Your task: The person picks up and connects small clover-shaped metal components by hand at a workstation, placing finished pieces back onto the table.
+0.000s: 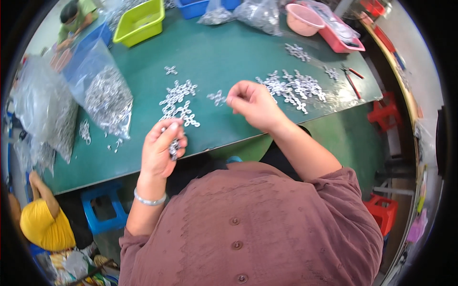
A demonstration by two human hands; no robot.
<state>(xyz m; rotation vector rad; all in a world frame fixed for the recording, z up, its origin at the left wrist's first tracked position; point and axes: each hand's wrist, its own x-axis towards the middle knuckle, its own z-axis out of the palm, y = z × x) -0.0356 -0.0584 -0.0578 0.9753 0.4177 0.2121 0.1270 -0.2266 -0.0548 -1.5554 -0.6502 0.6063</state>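
My right hand [255,105] pinches one arm of a small silver cross-shaped metal piece [217,97] over the green table [214,52]. Closed around several more small silver metal pieces [173,148], my left hand [162,145] is at the table's front edge. Just beyond it lies a loose pile of the same cross-shaped pieces [177,93], with a single one [170,70] farther back. To the right of my right hand spreads a larger pile of such pieces [293,86]. Whether the pinched piece touches the table, I cannot tell.
Red-handled pliers [352,81] lie at the right. Clear bags of metal parts [109,95] stand at the left. Along the back are a yellow-green bin [140,23], a pink bowl [304,20] and a pink tray [336,40]. Two people [46,224] [78,16] are on the left.
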